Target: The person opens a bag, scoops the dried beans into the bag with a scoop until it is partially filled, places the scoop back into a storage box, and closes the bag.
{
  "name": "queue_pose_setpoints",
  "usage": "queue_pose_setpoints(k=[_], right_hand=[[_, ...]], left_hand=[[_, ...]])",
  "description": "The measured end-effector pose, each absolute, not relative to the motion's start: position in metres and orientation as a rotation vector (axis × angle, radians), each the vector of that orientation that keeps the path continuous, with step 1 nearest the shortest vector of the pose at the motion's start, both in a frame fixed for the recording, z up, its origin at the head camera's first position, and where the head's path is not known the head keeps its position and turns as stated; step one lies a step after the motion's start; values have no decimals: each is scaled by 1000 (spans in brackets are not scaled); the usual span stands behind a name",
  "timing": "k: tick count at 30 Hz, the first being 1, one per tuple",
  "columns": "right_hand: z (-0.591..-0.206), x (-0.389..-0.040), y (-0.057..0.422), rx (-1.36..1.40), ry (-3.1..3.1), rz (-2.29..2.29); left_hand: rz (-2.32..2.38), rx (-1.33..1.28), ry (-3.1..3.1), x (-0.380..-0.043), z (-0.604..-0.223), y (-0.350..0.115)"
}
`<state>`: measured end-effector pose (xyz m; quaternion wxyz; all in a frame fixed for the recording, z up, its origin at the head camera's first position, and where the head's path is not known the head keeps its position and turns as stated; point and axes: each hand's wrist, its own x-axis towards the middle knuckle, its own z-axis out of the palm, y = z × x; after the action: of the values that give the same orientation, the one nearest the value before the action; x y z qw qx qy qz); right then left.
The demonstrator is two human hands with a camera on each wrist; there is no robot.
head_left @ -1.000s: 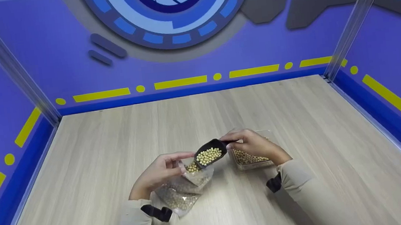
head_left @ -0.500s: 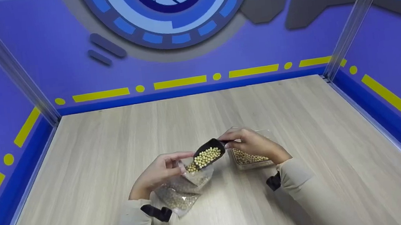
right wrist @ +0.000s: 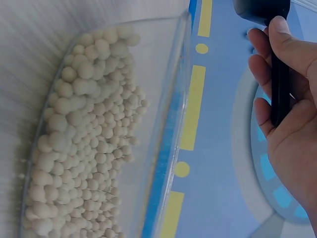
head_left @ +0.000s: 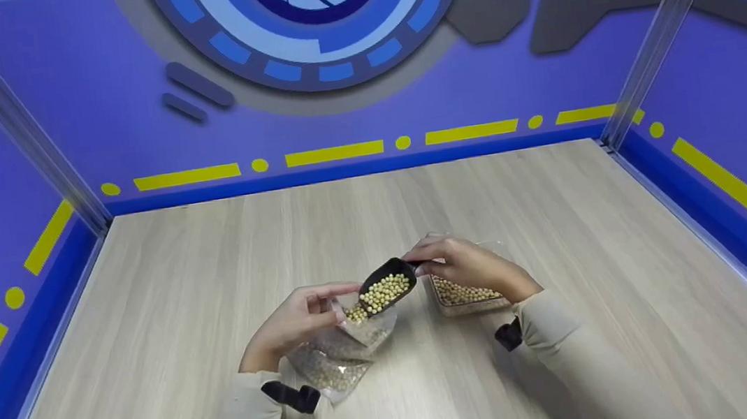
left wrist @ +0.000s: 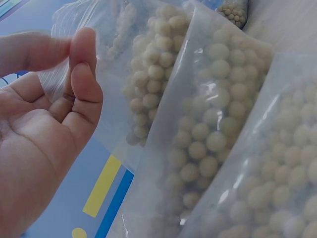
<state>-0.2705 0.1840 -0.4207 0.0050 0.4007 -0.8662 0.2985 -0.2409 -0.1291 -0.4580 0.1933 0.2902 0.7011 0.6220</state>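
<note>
My left hand (head_left: 291, 321) pinches the rim of a clear plastic bag (head_left: 335, 365) between thumb and fingers. In the left wrist view the bag (left wrist: 203, 144) bulges with round pale beans; whether its layers are folds or separate bags, I cannot tell. The handle of a black scoop (head_left: 389, 269) is gripped in my right hand (head_left: 468, 269). Tilted down to the left, the scoop has its lip at the bag's mouth. Round yellow beans (head_left: 385, 292) lie in it, down to the lip. The right wrist view shows fingers and thumb curled round the handle (right wrist: 280, 89).
Beneath my right hand stands a clear plastic box (head_left: 473, 308) with many more of the beans; its wall (right wrist: 168, 94) is see-through. Blue panels (head_left: 336, 126) close off the back and both sides of the wooden table (head_left: 244, 245).
The scoop and my right hand have shifted slightly left, and the beans in the scoop lie nearer its lip. My left hand and the bag stay almost still.
</note>
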Motion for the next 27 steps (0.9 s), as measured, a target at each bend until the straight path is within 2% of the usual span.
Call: queue_pose_setpoints(k=[27], right_hand=[[-400,-268,176,1382,-2611,706]], left_hand=[[1800,856,1877,-238,-448,-131]])
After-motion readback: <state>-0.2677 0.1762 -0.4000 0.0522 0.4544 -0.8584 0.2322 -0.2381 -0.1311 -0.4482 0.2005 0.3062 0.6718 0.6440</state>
